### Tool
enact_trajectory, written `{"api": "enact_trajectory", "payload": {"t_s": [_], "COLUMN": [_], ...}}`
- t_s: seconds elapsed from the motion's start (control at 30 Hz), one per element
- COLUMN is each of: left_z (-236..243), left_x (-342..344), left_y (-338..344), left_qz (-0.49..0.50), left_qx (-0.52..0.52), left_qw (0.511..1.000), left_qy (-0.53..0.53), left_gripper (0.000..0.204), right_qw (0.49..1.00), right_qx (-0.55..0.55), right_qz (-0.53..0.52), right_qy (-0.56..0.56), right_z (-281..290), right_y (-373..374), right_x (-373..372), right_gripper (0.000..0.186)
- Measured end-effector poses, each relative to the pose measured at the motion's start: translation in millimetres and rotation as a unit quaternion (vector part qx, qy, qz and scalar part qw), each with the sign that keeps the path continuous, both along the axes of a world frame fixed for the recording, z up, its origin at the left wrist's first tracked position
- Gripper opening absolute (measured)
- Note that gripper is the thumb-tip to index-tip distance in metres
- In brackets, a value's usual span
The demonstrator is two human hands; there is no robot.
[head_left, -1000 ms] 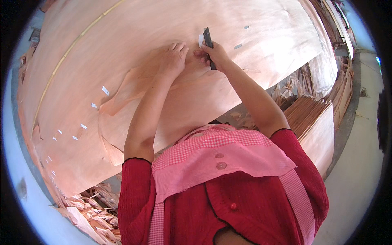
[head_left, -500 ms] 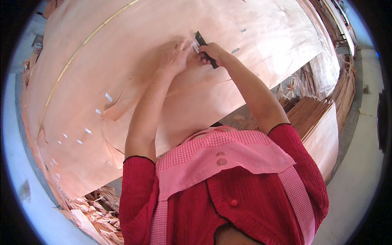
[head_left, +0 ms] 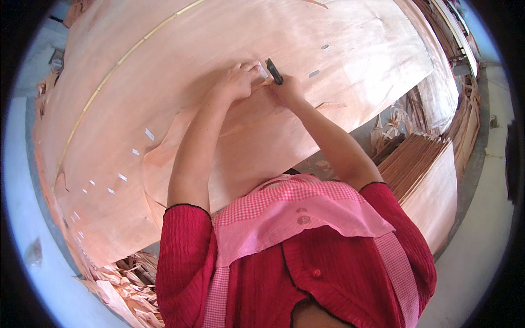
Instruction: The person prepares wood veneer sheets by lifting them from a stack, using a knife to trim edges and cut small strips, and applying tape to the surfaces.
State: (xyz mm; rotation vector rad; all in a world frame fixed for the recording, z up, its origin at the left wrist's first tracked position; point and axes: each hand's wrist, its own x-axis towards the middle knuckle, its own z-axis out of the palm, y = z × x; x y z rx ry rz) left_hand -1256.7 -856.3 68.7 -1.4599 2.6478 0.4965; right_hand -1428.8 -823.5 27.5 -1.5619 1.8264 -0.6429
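A large thin sheet of pinkish-tan wood veneer (head_left: 180, 60) spreads beneath both hands. My right hand (head_left: 288, 92) is closed around a flat black knife-like tool (head_left: 274, 71), whose end sticks out past the fingers, pointing up and away; its exact kind is unclear. Just left of it, my left hand (head_left: 237, 82) rests on the veneer with its fingers stretched toward a small whitish piece of tape (head_left: 262, 71). Between and below the hands, a loose torn veneer edge (head_left: 240, 128) overlaps the sheet.
Several short white tape pieces (head_left: 149, 134) dot the sheet at left. A thin yellow strip (head_left: 117, 65) curves across it. Stacked veneer (head_left: 413, 153) stands at right; veneer scraps (head_left: 131, 295) lie below at lower left. Two dark oval marks (head_left: 314, 73) show right of my right hand.
My right hand has drawn slightly down and turned, so less of the black tool shows. My left fingers now reach closer to the tape. The whole view has shifted a little.
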Motion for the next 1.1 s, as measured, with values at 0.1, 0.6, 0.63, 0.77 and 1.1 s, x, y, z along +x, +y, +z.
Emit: {"api": "enact_trajectory", "payload": {"t_s": [0.1, 0.6, 0.63, 0.77, 1.1], "left_z": [-5, 30, 24, -1, -21], "left_x": [6, -1, 1, -8, -2], "left_y": [0, 21, 21, 24, 52], "left_qz": [-0.017, -0.031, -0.034, -0.046, 0.033], "left_qx": [-0.021, -0.007, 0.000, -0.062, -0.134], "left_qw": [0.999, 0.998, 0.998, 0.992, 0.990], "left_qy": [-0.037, -0.054, -0.052, -0.101, 0.037], "left_gripper": [0.053, 0.035, 0.036, 0.043, 0.042], "right_qw": [0.945, 0.967, 0.954, 0.956, 0.999], "right_qx": [0.260, 0.133, 0.161, 0.156, 0.053], "right_qz": [0.140, -0.040, -0.022, -0.040, 0.006], "right_qy": [-0.140, -0.214, -0.254, -0.246, 0.007], "right_z": [33, 14, 20, 28, 42], "right_y": [36, -7, 6, 28, -40], "right_x": [-22, -3, -9, -26, 1], "right_gripper": [0.017, 0.011, 0.010, 0.012, 0.022]}}
